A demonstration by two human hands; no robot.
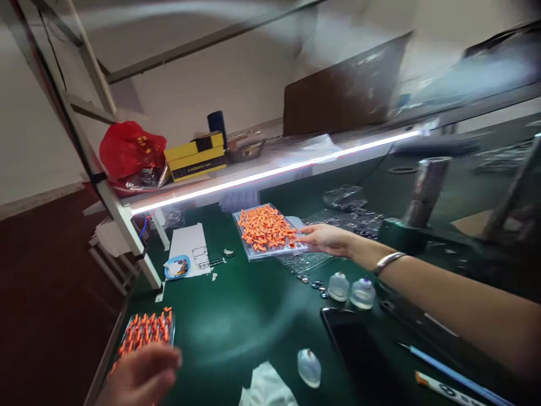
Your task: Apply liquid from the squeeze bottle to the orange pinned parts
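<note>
My right hand (327,239) is closed on the right edge of a clear plastic tray (249,254), heaped with small orange pieces (268,225). The tray is at the back of the green table, tilted in view. My left hand (141,375), blurred, is at the lower left with fingers bent and thumb a little apart; nothing shows between them. Just beyond it, partly covered by the hand, is a second clear tray (172,332) with orange pieces (146,330) standing in rows.
A black phone (359,349), small clear bottles (338,286), a white tissue (267,386) and a blue pen-like tool (452,369) lie on the table. A blue dish (169,269) sits on white card (188,239). A lit shelf (270,171) crosses above, its post (139,254) at left.
</note>
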